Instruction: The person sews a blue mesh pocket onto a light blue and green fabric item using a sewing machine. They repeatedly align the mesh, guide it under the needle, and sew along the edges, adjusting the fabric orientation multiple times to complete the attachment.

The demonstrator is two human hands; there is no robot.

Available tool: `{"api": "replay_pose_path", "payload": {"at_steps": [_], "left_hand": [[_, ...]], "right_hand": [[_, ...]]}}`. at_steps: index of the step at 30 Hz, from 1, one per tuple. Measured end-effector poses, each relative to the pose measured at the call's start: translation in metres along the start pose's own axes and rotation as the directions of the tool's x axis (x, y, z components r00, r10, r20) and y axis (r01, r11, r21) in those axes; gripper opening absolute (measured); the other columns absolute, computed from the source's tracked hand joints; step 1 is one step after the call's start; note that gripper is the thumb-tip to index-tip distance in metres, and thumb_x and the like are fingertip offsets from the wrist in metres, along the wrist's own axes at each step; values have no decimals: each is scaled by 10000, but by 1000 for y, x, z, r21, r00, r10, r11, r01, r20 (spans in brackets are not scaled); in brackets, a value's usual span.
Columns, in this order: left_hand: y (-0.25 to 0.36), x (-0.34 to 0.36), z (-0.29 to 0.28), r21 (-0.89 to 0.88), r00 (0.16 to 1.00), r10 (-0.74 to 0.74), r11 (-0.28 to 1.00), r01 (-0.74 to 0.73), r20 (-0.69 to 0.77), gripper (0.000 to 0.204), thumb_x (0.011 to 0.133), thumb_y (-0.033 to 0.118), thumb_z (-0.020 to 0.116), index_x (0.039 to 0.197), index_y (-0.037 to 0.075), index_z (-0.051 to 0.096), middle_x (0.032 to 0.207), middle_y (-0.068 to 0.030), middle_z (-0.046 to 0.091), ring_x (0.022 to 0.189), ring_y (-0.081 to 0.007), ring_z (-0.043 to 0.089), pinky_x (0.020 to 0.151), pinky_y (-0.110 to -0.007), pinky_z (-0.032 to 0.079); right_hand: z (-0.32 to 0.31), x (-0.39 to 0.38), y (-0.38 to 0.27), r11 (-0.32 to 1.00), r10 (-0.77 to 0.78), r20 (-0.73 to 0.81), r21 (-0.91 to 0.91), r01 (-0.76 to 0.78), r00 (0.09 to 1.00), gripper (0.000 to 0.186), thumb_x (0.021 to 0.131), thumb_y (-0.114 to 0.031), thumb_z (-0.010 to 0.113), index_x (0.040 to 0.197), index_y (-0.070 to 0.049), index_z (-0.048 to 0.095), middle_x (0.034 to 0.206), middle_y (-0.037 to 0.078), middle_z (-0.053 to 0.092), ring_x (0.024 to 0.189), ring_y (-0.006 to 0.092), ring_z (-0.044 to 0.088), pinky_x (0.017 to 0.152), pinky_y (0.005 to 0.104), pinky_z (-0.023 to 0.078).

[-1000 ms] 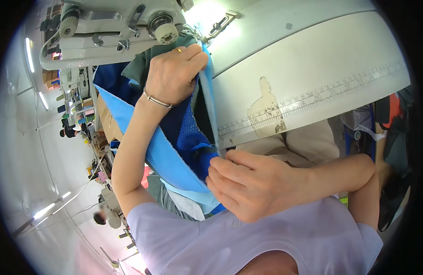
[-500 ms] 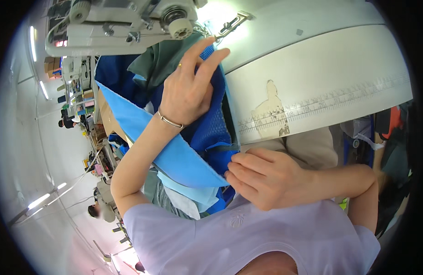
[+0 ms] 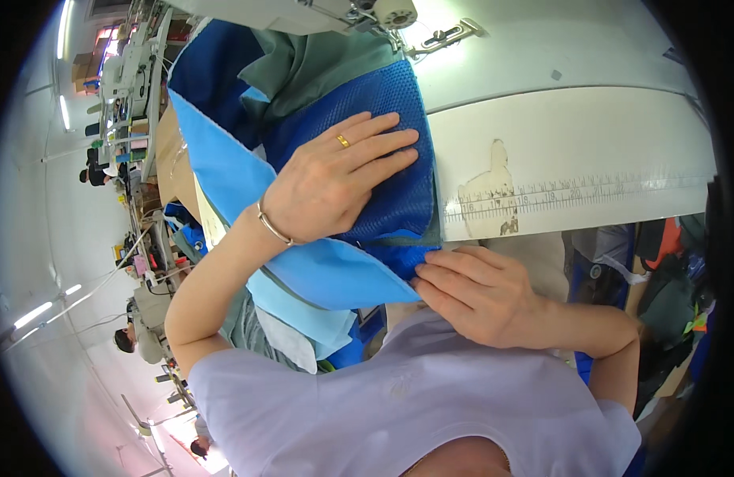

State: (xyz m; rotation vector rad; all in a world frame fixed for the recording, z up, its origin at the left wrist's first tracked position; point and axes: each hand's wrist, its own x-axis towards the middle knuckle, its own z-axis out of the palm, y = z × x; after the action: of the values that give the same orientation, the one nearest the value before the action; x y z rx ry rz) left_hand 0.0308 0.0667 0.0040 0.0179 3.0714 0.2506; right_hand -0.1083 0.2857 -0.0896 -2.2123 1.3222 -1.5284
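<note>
A blue mesh fabric piece [image 3: 387, 203] with a grey-green layer [image 3: 327, 60] at its far end lies beneath the sewing machine head [image 3: 303, 12]. My left hand [image 3: 331, 179] rests palm down on the mesh, its fingers stretched toward the right edge. At the near right corner, the fingers of my right hand [image 3: 482, 294] close on the blue fabric's edge; the fingertips are partly hidden. A light blue panel [image 3: 327, 274] folds up along the near left side and passes under my left wrist. The machine's needle area is at the fabric's far right edge.
The white machine table [image 3: 621, 135] carries a printed ruler strip [image 3: 558, 195] to the right. A metal guide [image 3: 450, 36] is fixed beside the needle area. Pale cloth pieces [image 3: 295, 338] hang near my lap. Other people and machines stand far off at left.
My left hand has drawn back from the needle area and now lies flatter on the mesh. More mesh shows near the machine. The view has shifted, with less of the machine head visible.
</note>
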Motion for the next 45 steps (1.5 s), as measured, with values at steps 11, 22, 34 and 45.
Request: {"api": "replay_pose_path", "payload": {"at_steps": [11,22,34,45], "left_hand": [[-8,-5,10,-68,995,15,997,-22,-99,519,720,-69,593,1211,35,721,1336,-128,680,1285,-347,623,1051,-449,538],[-20,-4,17,-103,979,55,992,-77,-196,426,725,-39,610,1113,52,758,1263,-93,713,1214,-296,665,969,-406,574],[-73,19,6,-104,988,81,990,-95,-132,415,767,-14,625,1150,81,753,1290,-63,697,1199,-279,657,983,-404,551],[69,-52,-20,-95,868,-470,868,488,162,185,805,27,680,983,78,683,864,-79,681,684,-281,688,540,-381,533]], "right_hand": [[-3,-4,0,1000,11,61,-8,-11,998,276,765,-90,714,1014,28,717,1077,141,706,1072,271,669,841,370,580],[-9,10,-2,997,7,165,-73,5,986,247,786,-79,726,1022,-7,735,1070,110,726,1043,249,687,898,390,576],[-13,49,25,982,115,185,-171,-84,976,250,801,-108,773,1027,-21,712,1007,100,708,983,246,681,946,432,536],[-2,38,33,981,29,137,-196,-2,990,262,771,-97,745,1017,-14,711,1033,121,693,1011,273,667,940,427,545]]}}
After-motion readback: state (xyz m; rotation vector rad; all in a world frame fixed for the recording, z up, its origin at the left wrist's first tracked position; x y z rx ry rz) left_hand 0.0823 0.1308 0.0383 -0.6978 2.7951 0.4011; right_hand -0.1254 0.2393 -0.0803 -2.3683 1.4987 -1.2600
